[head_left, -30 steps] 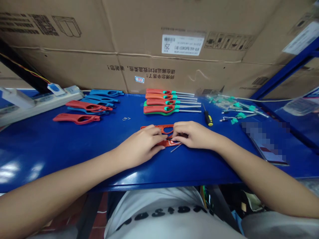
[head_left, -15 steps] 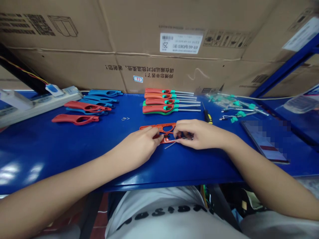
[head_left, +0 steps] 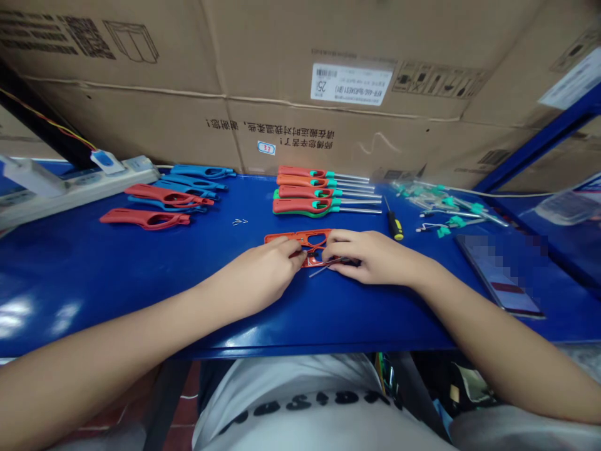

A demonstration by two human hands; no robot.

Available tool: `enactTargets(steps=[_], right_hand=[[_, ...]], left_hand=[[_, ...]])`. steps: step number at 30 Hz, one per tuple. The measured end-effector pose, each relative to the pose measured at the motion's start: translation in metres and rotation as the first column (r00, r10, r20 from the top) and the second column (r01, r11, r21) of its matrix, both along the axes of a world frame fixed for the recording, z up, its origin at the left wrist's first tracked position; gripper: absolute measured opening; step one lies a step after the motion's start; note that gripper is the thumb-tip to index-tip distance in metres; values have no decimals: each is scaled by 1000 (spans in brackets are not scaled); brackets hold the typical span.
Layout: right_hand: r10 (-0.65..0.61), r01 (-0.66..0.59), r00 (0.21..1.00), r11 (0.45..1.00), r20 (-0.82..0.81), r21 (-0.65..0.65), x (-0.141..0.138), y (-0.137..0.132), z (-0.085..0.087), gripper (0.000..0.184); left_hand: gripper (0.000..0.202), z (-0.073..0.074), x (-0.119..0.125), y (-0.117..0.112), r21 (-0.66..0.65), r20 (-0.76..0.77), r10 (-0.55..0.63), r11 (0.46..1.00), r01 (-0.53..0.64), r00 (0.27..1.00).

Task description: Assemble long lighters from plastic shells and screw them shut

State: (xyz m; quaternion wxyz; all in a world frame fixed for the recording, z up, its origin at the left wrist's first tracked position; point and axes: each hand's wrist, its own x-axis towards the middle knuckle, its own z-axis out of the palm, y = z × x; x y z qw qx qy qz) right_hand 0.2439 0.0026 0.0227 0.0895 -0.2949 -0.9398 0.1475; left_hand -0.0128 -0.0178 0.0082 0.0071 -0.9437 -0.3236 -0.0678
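Your left hand [head_left: 263, 269] lies knuckles up with its fingers curled, the fingertips pinching the left end of a small red shell piece [head_left: 313, 259] that lies flat on the blue table [head_left: 141, 282], touching the near edge of the open red lighter shell [head_left: 300, 238]. Your right hand [head_left: 370, 254] meets it from the right of that shell, thumb and forefinger closed on the same piece; a dark part sits under those fingers, though it is too hidden to name. A thin metal rod [head_left: 319, 271] pokes out toward you from beneath the piece. Just beyond the lighter shell sits a tidy row of finished lighters [head_left: 310, 191], their metal tubes pointing right. To the shell's right lies a black-and-yellow screwdriver [head_left: 393, 225], then loose green-capped nozzle parts [head_left: 444, 210] and a phone [head_left: 502, 275]. Near the shell's left lie a few tiny metal bits [head_left: 240, 222]; farther left are empty red handle shells [head_left: 145, 218], blue handle shells [head_left: 197, 178] and a white power strip [head_left: 70, 191]. Cardboard boxes [head_left: 300, 94] stand behind everything.
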Motion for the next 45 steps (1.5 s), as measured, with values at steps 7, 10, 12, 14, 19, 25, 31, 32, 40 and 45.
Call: enactTargets(steps=[7,10,12,14,19,25,31,32,40,45], right_hand=[[2,-4,997,1000,-73,-20,2,3,-1,9],[-47,36,989,996,-143,-79,4,5,0,7],[-94,70,981,987,-170,-141,5,6,2,7],[-125,87,975,976,-185,-200,5,6,2,6],[-105,72,982,977,-157,-199,4,7,-1,16],[-32,20,994,993,-102,-112,4,7,-2,17],[-45,38,996,996,-81,-83,3,7,-5,9],[-52,46,996,996,-76,-79,2,7,-6,8],[-62,56,994,996,-93,-66,0,6,-6,8],[-16,5,992,996,-124,-90,3,7,-5,12]], left_hand=[[34,8,0,1,-16,38,-24,1000,24,999],[35,11,0,2,-56,54,-38,998,41,998],[35,12,0,3,-80,47,-55,995,59,997],[37,11,0,4,-87,40,-65,994,68,997],[42,10,-1,5,-67,40,-81,994,83,996],[43,11,-1,3,-36,-16,-69,997,68,998],[39,10,-1,4,-12,-3,-88,996,88,996],[39,9,-1,4,-10,2,-90,996,90,996],[37,9,0,4,-8,-12,-82,997,82,997],[41,10,0,3,-17,-19,-76,997,75,997]])
